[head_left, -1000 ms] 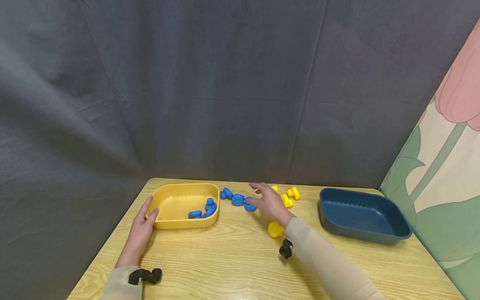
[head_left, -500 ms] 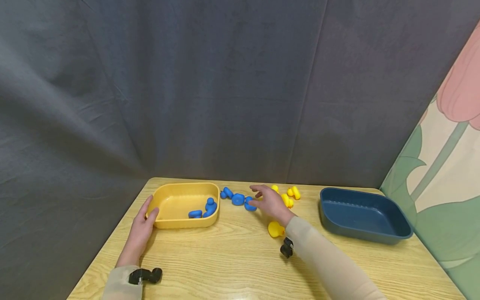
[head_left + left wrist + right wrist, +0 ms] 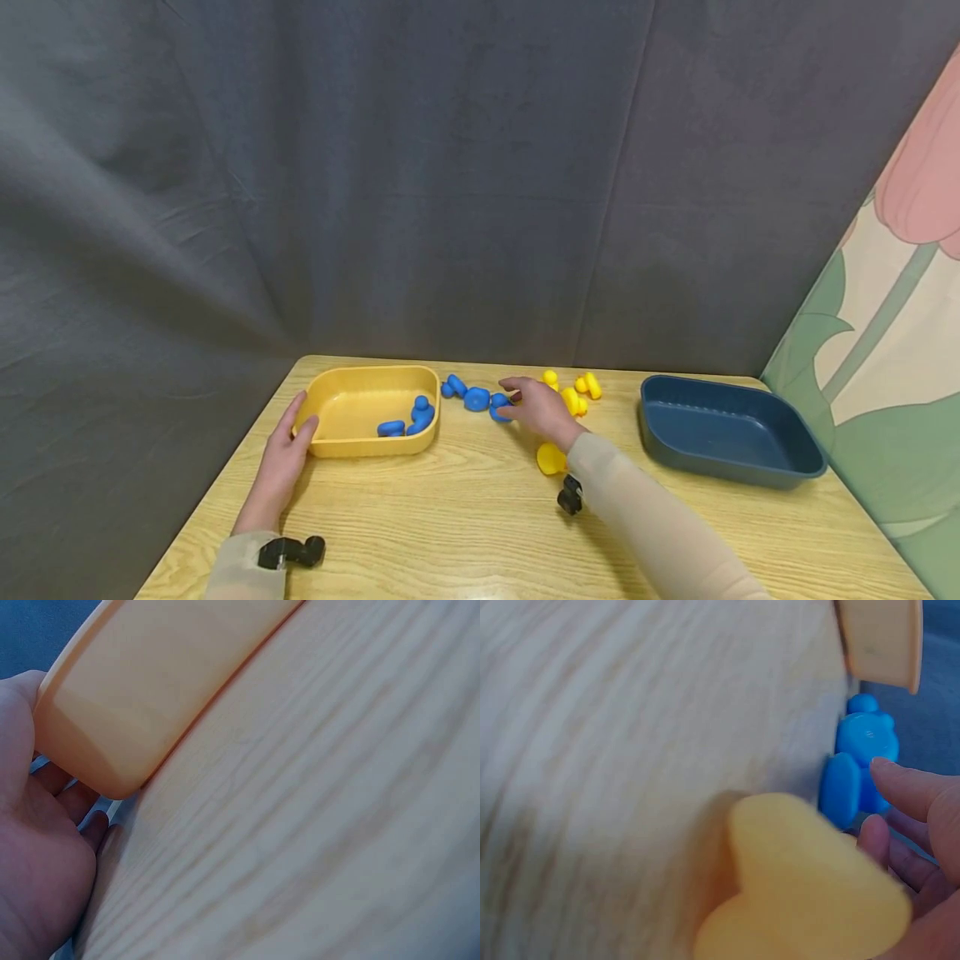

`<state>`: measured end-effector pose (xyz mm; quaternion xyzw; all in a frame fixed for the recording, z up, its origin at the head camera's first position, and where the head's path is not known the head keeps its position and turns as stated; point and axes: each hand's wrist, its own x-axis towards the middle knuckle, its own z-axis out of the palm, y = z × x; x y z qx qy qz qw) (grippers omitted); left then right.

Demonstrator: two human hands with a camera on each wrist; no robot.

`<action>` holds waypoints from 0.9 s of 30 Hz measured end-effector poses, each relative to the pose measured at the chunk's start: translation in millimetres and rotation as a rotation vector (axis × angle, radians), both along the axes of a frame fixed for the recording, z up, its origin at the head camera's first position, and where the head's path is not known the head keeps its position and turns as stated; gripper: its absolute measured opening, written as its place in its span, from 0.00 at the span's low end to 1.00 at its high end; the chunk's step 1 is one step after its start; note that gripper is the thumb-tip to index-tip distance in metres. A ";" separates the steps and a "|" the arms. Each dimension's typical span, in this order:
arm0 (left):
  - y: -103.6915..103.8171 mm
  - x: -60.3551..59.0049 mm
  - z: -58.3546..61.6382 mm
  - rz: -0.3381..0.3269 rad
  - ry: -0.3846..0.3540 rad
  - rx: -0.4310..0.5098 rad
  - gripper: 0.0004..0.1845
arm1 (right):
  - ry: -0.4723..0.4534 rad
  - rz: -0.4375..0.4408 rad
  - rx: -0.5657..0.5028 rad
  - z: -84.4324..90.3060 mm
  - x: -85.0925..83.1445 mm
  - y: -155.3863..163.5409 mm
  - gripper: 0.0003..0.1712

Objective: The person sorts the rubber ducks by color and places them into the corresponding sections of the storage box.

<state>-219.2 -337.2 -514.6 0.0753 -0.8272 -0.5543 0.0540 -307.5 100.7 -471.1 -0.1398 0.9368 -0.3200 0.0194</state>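
Lowered a little since before, the right hand [image 3: 542, 410] is now laid at a blue piece [image 3: 499, 407] on the bench [image 3: 465, 517]; its grip is hidden. The yellow tray [image 3: 352, 446] is touched by the left hand [image 3: 283, 457], fingers flat.

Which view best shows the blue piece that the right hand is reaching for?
The right wrist view: the blue piece sits large beside the right hand fingertips. The head view shows it small, partly behind the fingers. The left wrist view misses it.

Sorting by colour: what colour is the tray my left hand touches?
Yellow tray, clearest in the head view.
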 end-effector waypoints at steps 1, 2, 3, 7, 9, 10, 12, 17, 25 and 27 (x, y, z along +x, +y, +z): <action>0.0 -0.1 -0.1 -0.001 0.001 0.000 0.40 | -0.002 -0.004 0.015 -1.1 -0.5 0.2 0.32; 0.1 -0.3 -0.1 -0.001 0.001 0.002 0.40 | -0.005 -0.009 0.023 -2.1 -0.5 0.4 0.32; 0.1 -0.5 -0.3 -0.002 0.001 0.003 0.40 | -0.010 -0.015 0.026 -2.8 -0.7 0.5 0.32; -0.2 -1.0 -0.5 -0.003 -0.003 -0.002 0.41 | -0.009 -0.018 0.034 -4.4 -1.2 0.3 0.32; -0.5 -0.9 -0.6 -0.001 -0.004 -0.005 0.41 | 0.000 -0.008 0.053 -4.8 -1.9 0.5 0.32; -0.6 -0.7 -0.6 -0.001 -0.004 -0.006 0.41 | 0.006 -0.002 0.065 -5.3 -2.4 0.4 0.32; -0.8 0.1 -0.4 -0.001 0.000 -0.007 0.41 | 0.018 0.008 0.085 -5.8 -2.8 -0.4 0.32; 0.0 1.7 1.2 0.001 0.006 -0.007 0.40 | 0.051 0.026 0.128 -5.6 -2.1 -2.3 0.31; 0.4 2.0 1.4 -0.003 0.015 0.011 0.40 | 0.062 0.033 0.162 -7.2 -1.4 -4.3 0.31; 0.5 1.8 1.1 -0.004 0.017 0.016 0.40 | 0.060 0.029 0.152 -8.2 -1.2 -4.3 0.31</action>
